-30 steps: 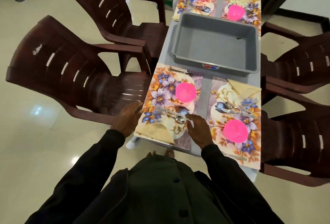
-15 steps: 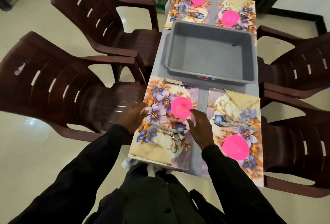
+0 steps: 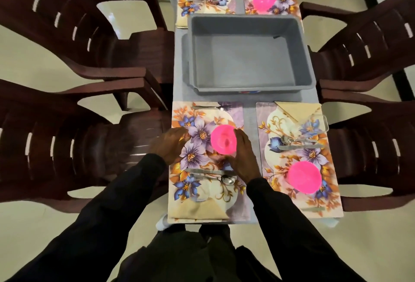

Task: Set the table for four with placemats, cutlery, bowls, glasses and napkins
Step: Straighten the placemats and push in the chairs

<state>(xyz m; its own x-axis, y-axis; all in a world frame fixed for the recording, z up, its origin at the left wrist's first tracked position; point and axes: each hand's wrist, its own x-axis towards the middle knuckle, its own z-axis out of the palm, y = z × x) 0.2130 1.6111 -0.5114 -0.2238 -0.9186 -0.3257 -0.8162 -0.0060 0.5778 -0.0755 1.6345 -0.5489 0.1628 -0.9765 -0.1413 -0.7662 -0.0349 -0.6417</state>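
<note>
Pink bowl (image 3: 223, 139), standing on the floral placemat (image 3: 202, 191) at lower centre of the frame: the right hand (image 3: 244, 158) lies along its right side, fingers nearly straight, thumb by its near edge. The left hand (image 3: 167, 144), blurred and flat, rests on the placemat's left edge. Above, the grey tub (image 3: 247, 57) on the counter (image 3: 249, 115) shows its bare floor. A second ago both hands sat lower, beside the spoon (image 3: 226, 179).
</note>
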